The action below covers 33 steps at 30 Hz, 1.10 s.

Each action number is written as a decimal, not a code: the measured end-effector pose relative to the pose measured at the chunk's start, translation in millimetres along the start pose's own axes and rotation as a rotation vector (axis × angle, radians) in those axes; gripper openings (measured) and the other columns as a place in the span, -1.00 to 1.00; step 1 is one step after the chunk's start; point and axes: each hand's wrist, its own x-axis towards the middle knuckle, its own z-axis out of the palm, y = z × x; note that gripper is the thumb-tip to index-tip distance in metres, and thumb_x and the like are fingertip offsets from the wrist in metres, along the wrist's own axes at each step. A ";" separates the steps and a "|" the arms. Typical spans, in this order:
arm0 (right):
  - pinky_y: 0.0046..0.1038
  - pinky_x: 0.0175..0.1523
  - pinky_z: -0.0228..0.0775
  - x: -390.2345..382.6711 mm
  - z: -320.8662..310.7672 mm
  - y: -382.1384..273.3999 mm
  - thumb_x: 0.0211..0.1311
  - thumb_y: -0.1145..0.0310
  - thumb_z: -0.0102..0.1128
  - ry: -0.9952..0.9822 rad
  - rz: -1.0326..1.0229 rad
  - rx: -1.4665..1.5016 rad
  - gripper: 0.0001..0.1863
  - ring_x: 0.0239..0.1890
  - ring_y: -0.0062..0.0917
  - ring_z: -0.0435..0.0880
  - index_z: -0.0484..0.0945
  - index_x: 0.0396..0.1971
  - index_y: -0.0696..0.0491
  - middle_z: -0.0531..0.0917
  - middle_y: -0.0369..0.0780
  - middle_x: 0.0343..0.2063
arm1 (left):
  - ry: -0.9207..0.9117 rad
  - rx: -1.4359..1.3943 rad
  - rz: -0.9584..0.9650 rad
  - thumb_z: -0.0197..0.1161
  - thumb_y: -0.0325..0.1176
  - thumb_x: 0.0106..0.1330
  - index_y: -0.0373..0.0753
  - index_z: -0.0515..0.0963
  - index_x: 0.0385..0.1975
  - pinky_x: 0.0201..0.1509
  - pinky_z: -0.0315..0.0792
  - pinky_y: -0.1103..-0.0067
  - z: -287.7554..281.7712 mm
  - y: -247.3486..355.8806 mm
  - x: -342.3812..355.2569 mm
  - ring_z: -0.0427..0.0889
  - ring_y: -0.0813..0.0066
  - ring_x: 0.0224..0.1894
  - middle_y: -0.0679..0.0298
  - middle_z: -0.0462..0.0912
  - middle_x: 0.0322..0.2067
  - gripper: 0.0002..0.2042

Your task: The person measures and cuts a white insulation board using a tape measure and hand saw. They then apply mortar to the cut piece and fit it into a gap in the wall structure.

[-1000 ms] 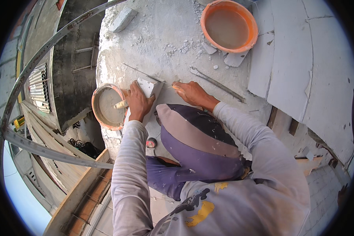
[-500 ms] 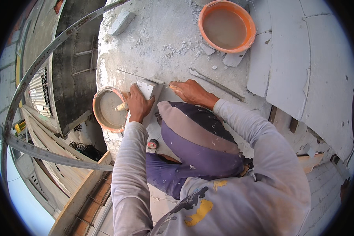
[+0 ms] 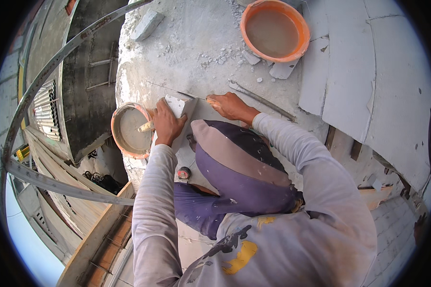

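My left hand [image 3: 168, 123] is closed over a pale grey block [image 3: 176, 103], gripping it from above near its far end. A handsaw with a long thin blade [image 3: 170, 89] lies across the block's far end, seen nearly edge-on. My right hand [image 3: 232, 106] wraps round the saw's light-coloured handle [image 3: 213, 101], just right of the block. Left of my left hand stands an orange-rimmed bucket [image 3: 115, 131] of grey mix, with a tool's pale handle [image 3: 146, 126] sticking out. How deep the blade sits in the block cannot be made out.
A larger orange basin [image 3: 304, 45] of murky liquid stands at the far right, near a long metal bar [image 3: 263, 101]. Rubble and a loose block piece [image 3: 147, 25] lie farther off. A tape measure [image 3: 184, 173] rests by my knee. The slab drops away along its left edge.
The saw and my right hand have shifted slightly, with the blade's tip a little nearer the block. My left hand keeps its hold on the block. The whole view has moved slightly.
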 end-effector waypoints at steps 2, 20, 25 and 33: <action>0.05 -0.03 0.54 -6.5 -2.5 -11.0 0.45 0.24 0.13 -0.002 -0.011 -0.020 -0.60 -0.22 0.13 0.73 0.59 0.20 0.03 0.75 0.13 -0.30 | -0.010 -0.023 -0.008 0.58 -0.10 0.03 -0.53 0.26 0.30 0.31 0.39 0.18 2.0 -3.0 -4.1 0.47 -0.20 0.19 -0.16 0.45 0.14 -0.08; 0.02 -0.04 0.58 2.5 17.6 12.0 0.44 0.26 0.15 0.056 -0.018 -0.041 -0.64 -0.20 0.10 0.75 0.59 0.15 0.04 0.76 0.09 -0.29 | 0.011 -0.008 -0.003 0.58 -0.05 0.01 -0.51 0.27 0.24 0.27 0.41 0.18 0.8 -0.9 -2.3 0.48 -0.20 0.15 -0.14 0.46 0.10 -0.10; 0.03 -0.05 0.57 8.1 29.0 22.7 0.44 0.26 0.14 -0.013 0.023 -0.033 -0.61 -0.22 0.11 0.75 0.58 0.18 0.06 0.76 0.11 -0.27 | -0.017 0.003 -0.011 0.58 -0.04 0.02 -0.52 0.28 0.24 0.27 0.40 0.18 -0.1 -1.6 -1.2 0.49 -0.19 0.16 -0.14 0.46 0.11 -0.10; 0.03 0.00 0.55 -28.6 24.5 34.4 0.43 0.32 0.11 0.013 0.093 -0.052 -0.60 -0.19 0.09 0.75 0.59 0.19 0.07 0.76 0.11 -0.25 | -0.015 -0.015 0.019 0.57 -0.05 0.04 -0.53 0.24 0.29 0.31 0.38 0.18 -0.1 -5.1 2.6 0.48 -0.19 0.18 -0.17 0.44 0.16 -0.07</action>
